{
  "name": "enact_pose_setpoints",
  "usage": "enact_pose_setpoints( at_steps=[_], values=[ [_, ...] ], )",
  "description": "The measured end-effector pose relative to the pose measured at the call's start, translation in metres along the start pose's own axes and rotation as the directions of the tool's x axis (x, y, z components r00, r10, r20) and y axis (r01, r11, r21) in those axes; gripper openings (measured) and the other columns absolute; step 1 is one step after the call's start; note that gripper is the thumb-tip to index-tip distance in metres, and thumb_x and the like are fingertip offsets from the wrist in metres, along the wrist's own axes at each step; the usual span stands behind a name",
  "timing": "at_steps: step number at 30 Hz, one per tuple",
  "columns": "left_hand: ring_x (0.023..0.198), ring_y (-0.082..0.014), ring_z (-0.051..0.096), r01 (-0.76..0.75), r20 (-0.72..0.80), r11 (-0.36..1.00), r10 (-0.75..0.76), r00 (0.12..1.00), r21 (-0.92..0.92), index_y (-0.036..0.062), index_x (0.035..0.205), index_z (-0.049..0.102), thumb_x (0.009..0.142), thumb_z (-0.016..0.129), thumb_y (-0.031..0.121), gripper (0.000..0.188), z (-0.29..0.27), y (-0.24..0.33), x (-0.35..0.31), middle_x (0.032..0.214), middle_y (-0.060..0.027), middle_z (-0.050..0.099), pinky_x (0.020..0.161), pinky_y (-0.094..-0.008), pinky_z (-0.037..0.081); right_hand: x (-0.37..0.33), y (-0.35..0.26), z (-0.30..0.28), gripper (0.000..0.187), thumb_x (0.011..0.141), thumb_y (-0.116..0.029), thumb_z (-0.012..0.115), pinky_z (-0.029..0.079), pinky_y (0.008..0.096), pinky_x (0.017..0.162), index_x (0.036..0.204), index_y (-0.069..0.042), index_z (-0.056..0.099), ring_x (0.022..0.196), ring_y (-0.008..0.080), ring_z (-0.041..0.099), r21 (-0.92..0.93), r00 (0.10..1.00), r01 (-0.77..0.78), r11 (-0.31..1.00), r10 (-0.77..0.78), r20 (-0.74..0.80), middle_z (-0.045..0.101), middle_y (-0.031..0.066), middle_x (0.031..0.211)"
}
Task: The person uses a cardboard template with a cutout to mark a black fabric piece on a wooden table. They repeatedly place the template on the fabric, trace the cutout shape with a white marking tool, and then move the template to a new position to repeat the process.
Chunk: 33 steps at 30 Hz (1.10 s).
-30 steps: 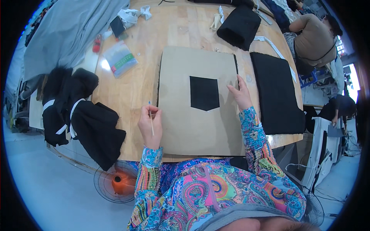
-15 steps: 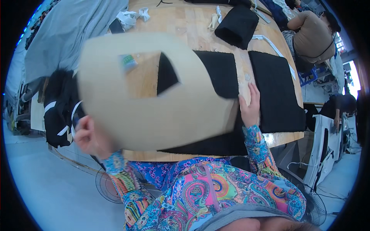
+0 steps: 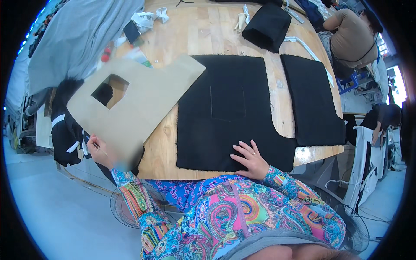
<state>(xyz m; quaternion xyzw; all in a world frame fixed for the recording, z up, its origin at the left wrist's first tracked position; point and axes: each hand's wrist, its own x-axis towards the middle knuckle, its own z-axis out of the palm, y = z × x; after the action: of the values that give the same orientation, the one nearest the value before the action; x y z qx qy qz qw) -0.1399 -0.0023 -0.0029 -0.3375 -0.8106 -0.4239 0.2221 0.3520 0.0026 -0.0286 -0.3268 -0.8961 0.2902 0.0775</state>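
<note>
A beige card pattern (image 3: 130,123) with a square-cornered window cut in it lies slantwise at the left, partly over a black fabric panel (image 3: 225,143). At its lower left edge is my left hand (image 3: 99,151), fingers closed; it seems to grip the card there, though a blur hides part of the contact. My right hand (image 3: 251,160) lies flat with spread fingers on the near part of the black panel and holds nothing. Thin pale lines on that panel trace three sides of a pocket-like shape.
Another black panel (image 3: 312,104) lies to the right, with a folded black piece (image 3: 268,28) beyond. White strips (image 3: 305,47) and scraps (image 3: 145,21) lie about. Grey cloth (image 3: 82,39) drapes over the left edge, dark garments (image 3: 65,130) hang there. A person (image 3: 353,41) sits at the far right.
The card pattern has swung left and down, uncovering the black panel and its lines. My right hand has moved from the panel's right side to its near middle and flattened.
</note>
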Motion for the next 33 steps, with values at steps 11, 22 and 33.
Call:
enact_pose_setpoints(
  at_steps=[11, 22, 33],
  values=[
    [0.101, -0.0266, 0.06, -0.363, 0.476, 0.482, 0.872, 0.112, -0.798, 0.0045, 0.09, 0.061, 0.075, 0.066, 0.005, 0.017, -0.047, 0.128, -0.133, 0.107, -0.012, 0.065, 0.081, -0.0387, 0.049, -0.002, 0.01, 0.009, 0.041, 0.08, -0.021, 0.071, 0.011, 0.0606, 0.113, 0.117, -0.009, 0.062, 0.139, 0.0311, 0.031, 0.117, 0.995, 0.026, 0.993, -0.015, -0.096, 0.044, 0.0124, 0.141],
    [0.081, -0.0286, 0.059, 0.046, 0.736, 0.735, 0.677, 0.019, -0.677, 0.0034, 0.086, 0.058, 0.071, 0.069, -0.003, 0.02, -0.03, 0.124, -0.139, 0.084, -0.0124, 0.058, 0.066, -0.0333, 0.048, -0.007, 0.013, 0.006, 0.071, 0.071, -0.038, 0.079, 0.012, 0.0608, 0.112, 0.13, -0.008, 0.052, 0.138, 0.0332, 0.031, 0.121, 0.991, 0.073, 0.99, -0.059, -0.118, 0.044, 0.0149, 0.14],
    [0.074, -0.0218, 0.063, 0.105, 0.761, 0.757, 0.649, -0.01, -0.645, 0.004, 0.083, 0.05, 0.081, 0.063, -0.005, 0.016, -0.001, 0.181, -0.076, 0.085, -0.0101, 0.064, 0.068, -0.0309, 0.051, -0.006, 0.014, -0.014, 0.05, 0.062, -0.003, 0.068, 0.033, 0.0522, 0.105, 0.112, -0.007, 0.061, 0.109, 0.0252, 0.055, -0.013, 0.906, -0.14, 0.99, 0.123, -0.405, 0.059, 0.0086, 0.108]
  ],
)
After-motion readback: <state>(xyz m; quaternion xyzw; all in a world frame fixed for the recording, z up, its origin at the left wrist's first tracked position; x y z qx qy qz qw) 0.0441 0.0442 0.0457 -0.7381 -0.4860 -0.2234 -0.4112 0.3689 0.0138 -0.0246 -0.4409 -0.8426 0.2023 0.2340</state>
